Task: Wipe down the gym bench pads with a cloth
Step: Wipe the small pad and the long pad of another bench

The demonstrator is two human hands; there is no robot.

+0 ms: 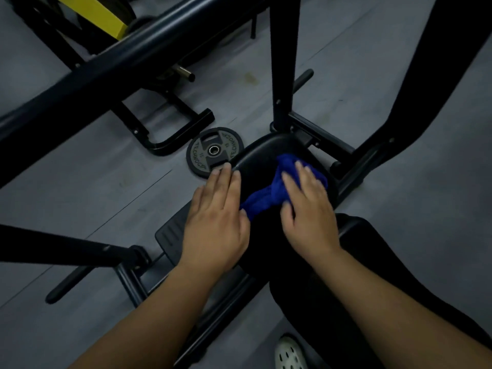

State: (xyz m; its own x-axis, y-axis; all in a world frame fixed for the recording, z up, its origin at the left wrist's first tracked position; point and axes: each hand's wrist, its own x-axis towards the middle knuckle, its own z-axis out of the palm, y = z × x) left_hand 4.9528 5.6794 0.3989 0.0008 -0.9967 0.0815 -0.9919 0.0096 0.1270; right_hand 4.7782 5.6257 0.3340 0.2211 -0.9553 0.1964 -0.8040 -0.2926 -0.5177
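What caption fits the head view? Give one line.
Head view: right hand presses a cloth on the pad, left hand flat beside it; plate on the floor behind.

Right hand (306, 206) presses a blue cloth (269, 195) on the black seat pad (258, 158); left hand (217, 219) rests flat beside it.

The cloth (267, 194) is soft, nappy blue fabric. The pad (257, 159) looks smooth black vinyl with a dull sheen. The frame (283, 62) is glossy painted metal; the floor (106, 187) matt grey.
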